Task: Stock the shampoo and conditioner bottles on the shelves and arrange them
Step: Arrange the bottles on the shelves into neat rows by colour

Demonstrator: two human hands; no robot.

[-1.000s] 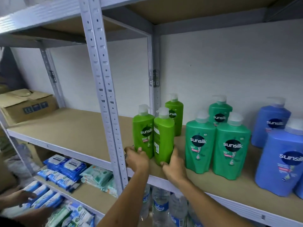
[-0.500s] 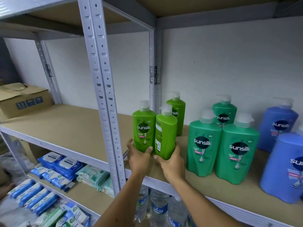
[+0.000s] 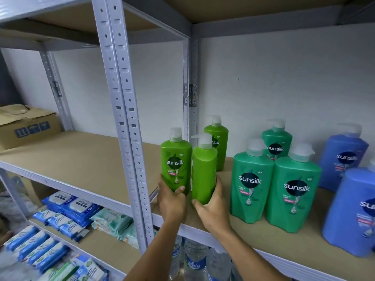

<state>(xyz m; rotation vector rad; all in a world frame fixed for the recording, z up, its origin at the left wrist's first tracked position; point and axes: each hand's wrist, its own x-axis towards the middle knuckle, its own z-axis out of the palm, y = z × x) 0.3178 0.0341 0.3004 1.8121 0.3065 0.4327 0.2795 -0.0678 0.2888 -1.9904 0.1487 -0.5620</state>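
Two light green shampoo bottles stand at the front left of the brown shelf (image 3: 284,246). My left hand (image 3: 171,201) grips the base of the left bottle (image 3: 176,159), whose label faces me. My right hand (image 3: 211,209) grips the base of the right bottle (image 3: 204,169), which is turned edge-on with its label out of sight. A third light green bottle (image 3: 218,142) stands behind them near the wall. To the right stand three teal bottles (image 3: 251,183) and two blue bottles (image 3: 343,159).
A grey perforated upright post (image 3: 125,128) stands just left of my hands. The shelf bay to the left holds a cardboard box (image 3: 28,126). The lower shelf carries packs of wipes (image 3: 71,207), and water bottles (image 3: 194,262) stand below my arms.
The right-hand bottle has been turned so its label no longer faces me. Both hands stay at the bottle bases, and the view has shifted closer.
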